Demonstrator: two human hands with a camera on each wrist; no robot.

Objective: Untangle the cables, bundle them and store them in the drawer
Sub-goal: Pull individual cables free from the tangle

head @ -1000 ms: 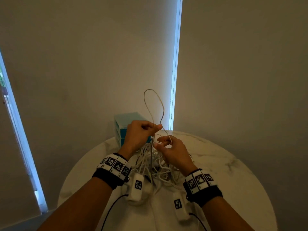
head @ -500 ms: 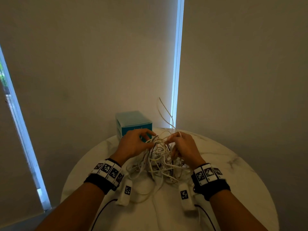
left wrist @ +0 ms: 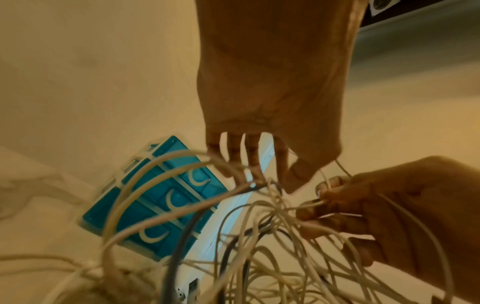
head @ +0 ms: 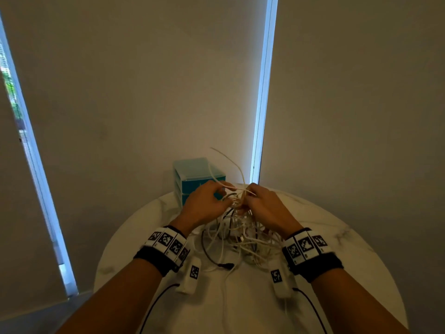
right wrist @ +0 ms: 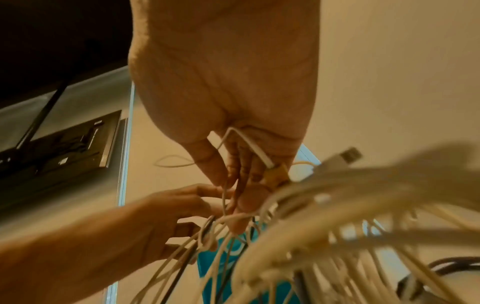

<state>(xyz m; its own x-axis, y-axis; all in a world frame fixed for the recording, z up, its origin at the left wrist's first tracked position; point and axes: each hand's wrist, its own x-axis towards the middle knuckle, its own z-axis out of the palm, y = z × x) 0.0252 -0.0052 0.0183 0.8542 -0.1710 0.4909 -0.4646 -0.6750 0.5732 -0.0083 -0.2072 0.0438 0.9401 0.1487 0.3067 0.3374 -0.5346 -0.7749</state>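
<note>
A tangle of mostly white cables [head: 240, 237] with a few dark ones lies in a heap on the round marble table [head: 349, 249]. My left hand [head: 224, 192] and right hand [head: 246, 196] meet at the top of the heap, fingers curled into the strands. In the left wrist view my left hand [left wrist: 293, 176] pinches a thin white strand, and my right hand [left wrist: 327, 195] pinches thin white cables [left wrist: 259, 246]. The right wrist view shows my right hand [right wrist: 233, 185] holding a white cable with a connector. The teal drawer unit [head: 192, 173] stands just behind the hands, its drawers closed.
Two loose cable ends [head: 228, 162] stick up above the hands in front of the drawer unit. A dark plug end [head: 225, 265] lies on the table near me. Blinds hang behind the table, with bright window gaps [head: 263, 92] on the left and middle.
The tall cable loop held up a second ago has come down. Both hands dropped lower and closer together onto the top of the tangle, and only loose ends now stick up.
</note>
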